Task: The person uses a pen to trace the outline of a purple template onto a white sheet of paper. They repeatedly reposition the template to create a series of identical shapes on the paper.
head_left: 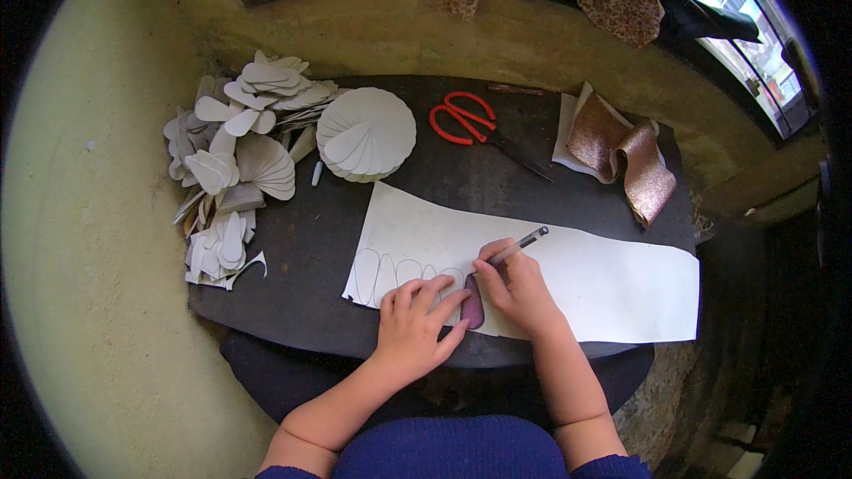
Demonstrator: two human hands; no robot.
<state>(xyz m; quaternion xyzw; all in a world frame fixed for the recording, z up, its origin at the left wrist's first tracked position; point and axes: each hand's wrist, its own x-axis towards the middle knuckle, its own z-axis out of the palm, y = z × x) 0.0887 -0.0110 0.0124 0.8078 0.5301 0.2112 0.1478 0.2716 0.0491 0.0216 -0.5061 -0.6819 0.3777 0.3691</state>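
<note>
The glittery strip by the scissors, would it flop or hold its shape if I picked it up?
The glittery strip already lies in loose curls, so it would probably bend and sag rather than stay flat. It looks thin, so likely light. Its sparkly face seems rough and grainy, so probably not slippery.

head cam: worn on the head, fisheye, faces steeply down
range: close over the dark round-edged bench (302, 248)
frame: forearms enter from the lower edge
rim: straight edges bend
</note>
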